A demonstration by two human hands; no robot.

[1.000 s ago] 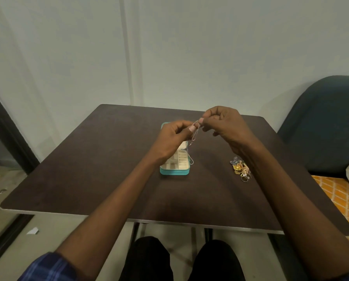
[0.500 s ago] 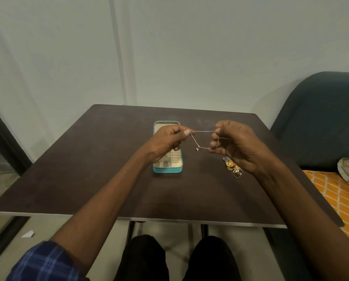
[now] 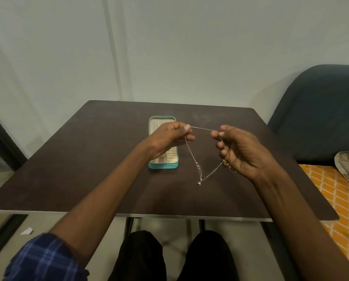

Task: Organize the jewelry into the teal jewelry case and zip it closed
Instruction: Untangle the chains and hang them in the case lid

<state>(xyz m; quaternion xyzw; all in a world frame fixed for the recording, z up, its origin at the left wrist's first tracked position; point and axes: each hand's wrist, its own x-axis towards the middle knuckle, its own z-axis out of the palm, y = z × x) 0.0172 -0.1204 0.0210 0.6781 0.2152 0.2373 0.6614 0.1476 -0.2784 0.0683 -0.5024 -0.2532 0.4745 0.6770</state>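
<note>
The teal jewelry case [image 3: 163, 165] lies open on the dark table [image 3: 88, 169], its cream compartments showing; my left hand [image 3: 167, 136] hovers over it and hides its middle. A thin silver necklace [image 3: 198, 169] with a small pendant hangs in a loop between both hands. My left hand pinches one end of the chain. My right hand [image 3: 240, 153] pinches the other side, to the right of the case. A small pile of gold jewelry [image 3: 228, 165] lies on the table, mostly hidden behind my right hand.
A dark upholstered chair [image 3: 319, 114] stands at the right of the table. An orange patterned floor [image 3: 339, 201] with a bag on it lies at the far right. A white wall is behind the table. My knees are under the front edge.
My hands have moved apart and lowered, and the necklace has spread from a bunch at the fingertips into a long loop with the pendant hanging lower.
</note>
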